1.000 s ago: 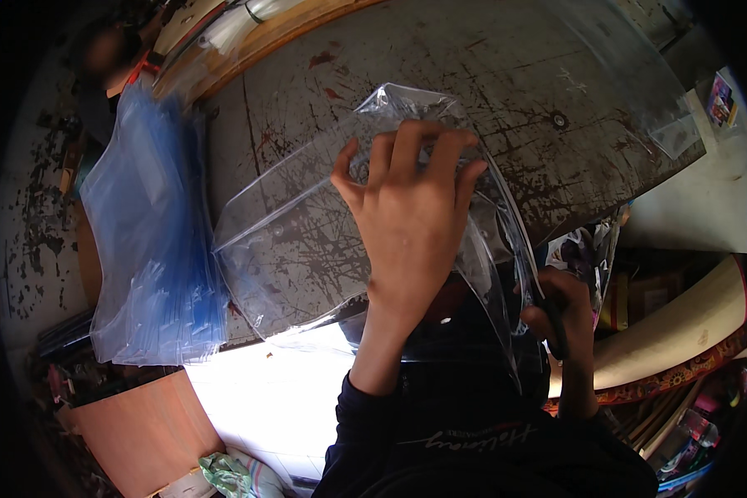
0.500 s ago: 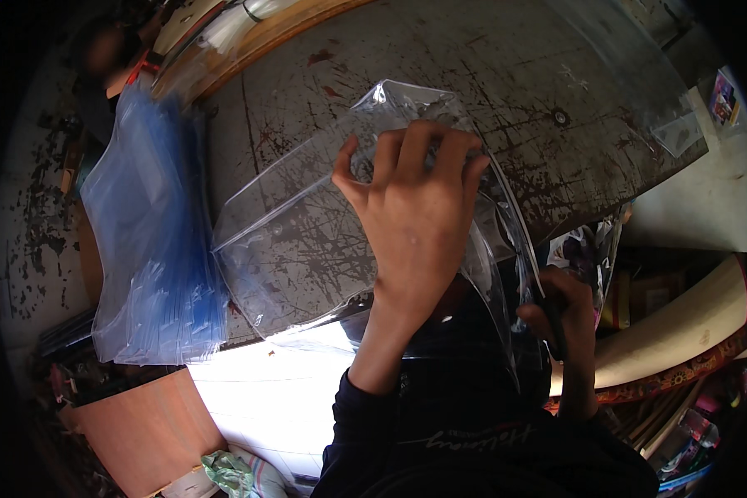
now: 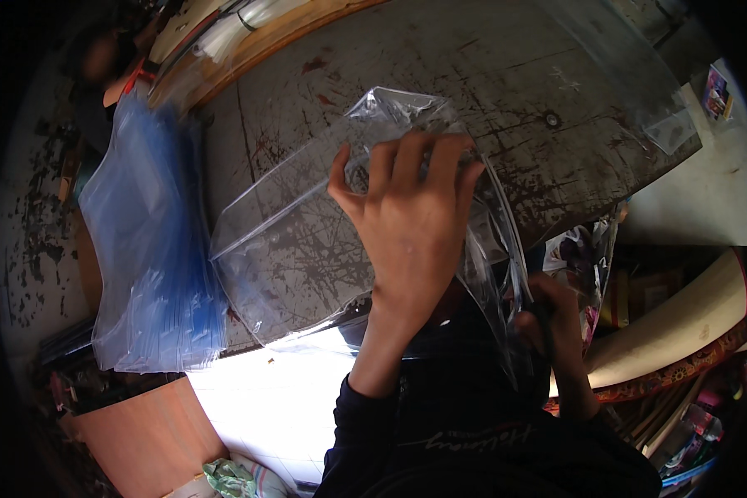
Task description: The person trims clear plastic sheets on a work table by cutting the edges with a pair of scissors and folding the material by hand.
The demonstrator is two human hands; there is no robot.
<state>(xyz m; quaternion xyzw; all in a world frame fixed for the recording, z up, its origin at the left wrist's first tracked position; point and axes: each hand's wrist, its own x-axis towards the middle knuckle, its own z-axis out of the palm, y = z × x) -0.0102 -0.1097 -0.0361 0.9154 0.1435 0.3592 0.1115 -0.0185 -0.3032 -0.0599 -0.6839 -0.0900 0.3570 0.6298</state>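
My left hand (image 3: 411, 216) reaches over the workbench, back upward, its fingers bent into a claw on a clear plastic sheet (image 3: 286, 224). The fingertips grip the plastic; its far corner is folded and raised beyond them. At the right, close to my body, my right hand (image 3: 560, 311) is closed round the dark handle of a pair of scissors (image 3: 542, 322). Their blades lie along the right edge of the plastic, partly lost among its shiny folds. A loose strip of plastic hangs toward my lap.
A thick stack of bluish plastic sheets (image 3: 153, 241) drapes over the left side of the scratched workbench (image 3: 473, 50). Another clear sheet (image 3: 622, 66) lies far right. A rolled cream mat (image 3: 681, 319) stands at right, a brown board (image 3: 149, 436) lower left. Another person (image 3: 100, 62) is far left.
My right hand with the scissors has shifted slightly left along the plastic edge. My left hand keeps its grip, and the view has tilted slightly.
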